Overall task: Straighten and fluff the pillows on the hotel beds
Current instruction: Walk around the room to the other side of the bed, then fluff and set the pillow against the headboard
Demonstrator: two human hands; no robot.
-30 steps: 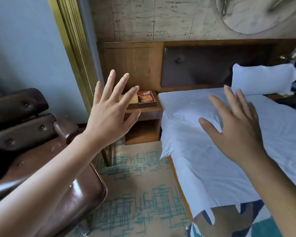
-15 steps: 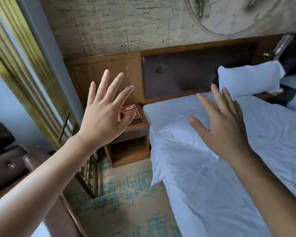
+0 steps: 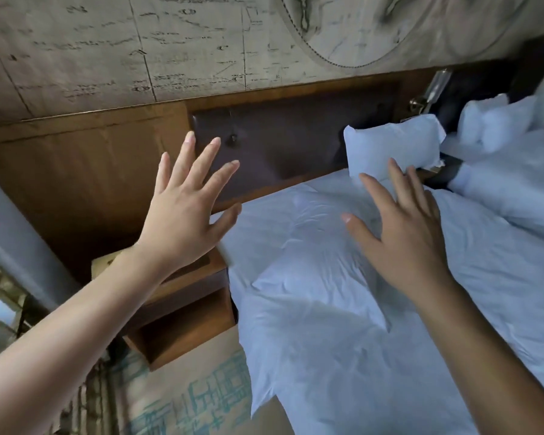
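Both hands hover over the head end of the near bed (image 3: 343, 356), holding nothing. The left hand (image 3: 182, 221) has its fingers spread wide, above the bed's left edge and the nightstand (image 3: 182, 312); the right hand (image 3: 402, 233) has fingers straight and loosely together, thumb out. One white pillow (image 3: 390, 146) stands upright against the headboard (image 3: 289, 142) at the bed's far right corner (more white bedding lies beyond on the right). Since a second ago the view has swung rightward toward the bed, the brown chair is gone from sight, and both hands are nearer the headboard.
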